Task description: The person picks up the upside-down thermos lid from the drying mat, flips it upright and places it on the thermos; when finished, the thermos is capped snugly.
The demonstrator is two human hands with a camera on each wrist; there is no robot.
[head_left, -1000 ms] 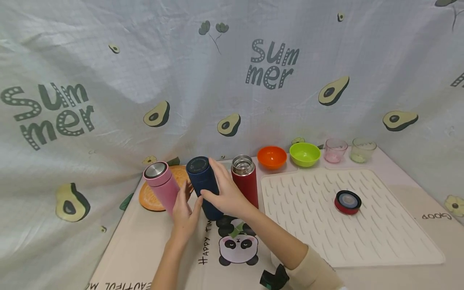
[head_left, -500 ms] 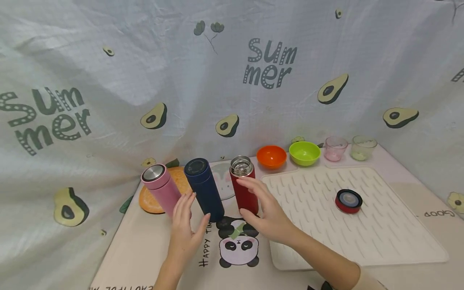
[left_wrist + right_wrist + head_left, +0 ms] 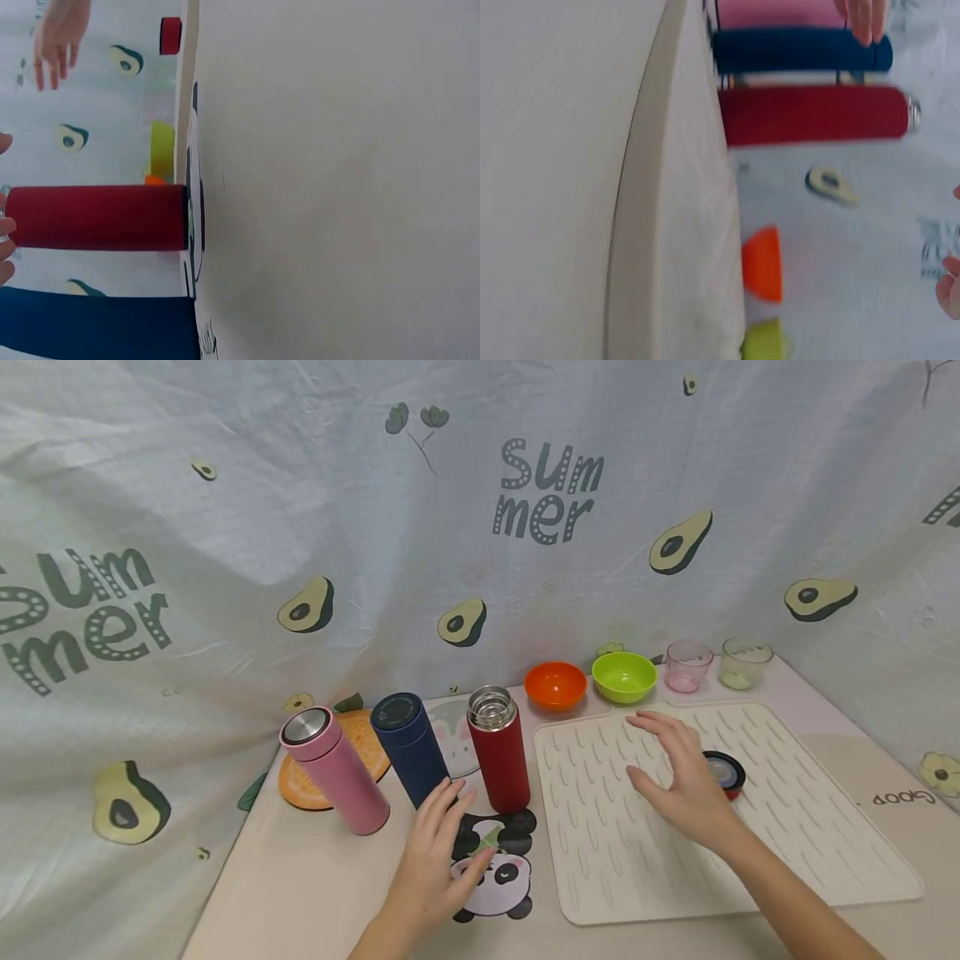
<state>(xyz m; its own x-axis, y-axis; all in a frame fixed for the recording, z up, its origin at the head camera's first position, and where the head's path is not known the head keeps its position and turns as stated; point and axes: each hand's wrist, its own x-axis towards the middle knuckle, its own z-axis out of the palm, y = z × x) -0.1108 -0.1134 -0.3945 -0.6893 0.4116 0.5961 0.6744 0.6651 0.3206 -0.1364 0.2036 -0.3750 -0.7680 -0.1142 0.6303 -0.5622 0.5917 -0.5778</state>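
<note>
Three thermos flasks stand upright in a row on the left of the table: a pink flask and a navy blue flask, both lidded, and a red flask with its steel mouth uncovered. My left hand hovers in front of the blue and red flasks, fingers relaxed and holding nothing. Above the cream mat my right hand is raised, thumb and fingers apart, with nothing in it. Just beyond it, the red and black lid lies on the mat, partly hidden by that hand.
The cream ridged mat covers the table's right side. Along the back stand an orange bowl, a green bowl, a pink glass and a greenish glass. An orange-slice placemat lies behind the pink flask.
Both hands have let go of the blue flask, which stays standing. The right hand has moved right, past the red flask, to over the mat near the lid. The left hand has shifted slightly right.
</note>
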